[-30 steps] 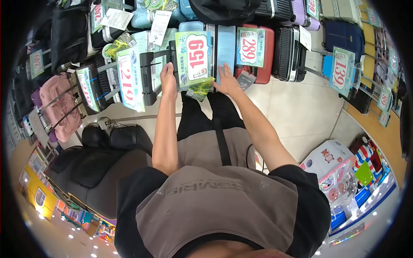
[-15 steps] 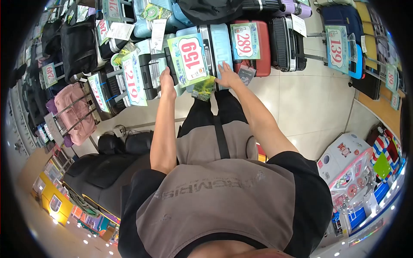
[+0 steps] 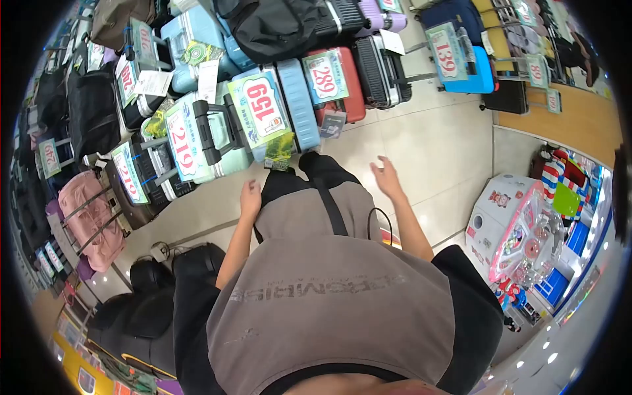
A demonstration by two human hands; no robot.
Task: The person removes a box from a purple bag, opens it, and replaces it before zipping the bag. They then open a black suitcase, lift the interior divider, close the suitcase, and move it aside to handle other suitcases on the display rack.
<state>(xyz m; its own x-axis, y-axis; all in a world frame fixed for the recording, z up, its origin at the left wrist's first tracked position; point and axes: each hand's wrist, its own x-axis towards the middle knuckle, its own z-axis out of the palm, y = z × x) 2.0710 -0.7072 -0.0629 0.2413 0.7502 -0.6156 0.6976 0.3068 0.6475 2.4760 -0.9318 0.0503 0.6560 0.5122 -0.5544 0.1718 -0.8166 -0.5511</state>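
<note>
My left hand (image 3: 251, 195) hangs below the pale mint suitcase (image 3: 228, 161), apart from it, with loosely curled fingers and nothing held. Over the floor tiles, my right hand (image 3: 386, 178) is held away from the luggage, its fingers apart and empty. Just ahead of my legs stands a light blue suitcase (image 3: 300, 105). A sign (image 3: 261, 108) reading 159 covers part of it, and a yellow-green tag (image 3: 279, 151) hangs at its near end. Beside the mint suitcase is a raised black pull handle (image 3: 205, 135).
A red suitcase (image 3: 352, 85) and a black suitcase (image 3: 388, 72) stand to the right. A black bag (image 3: 270, 29) lies behind. At lower left are black padded seats (image 3: 148, 316); a white and pink toy machine (image 3: 490, 220) stands at right.
Both hands have come off the light blue suitcase and its handle and drawn back toward my body. My view has shifted, so the luggage appears farther left.
</note>
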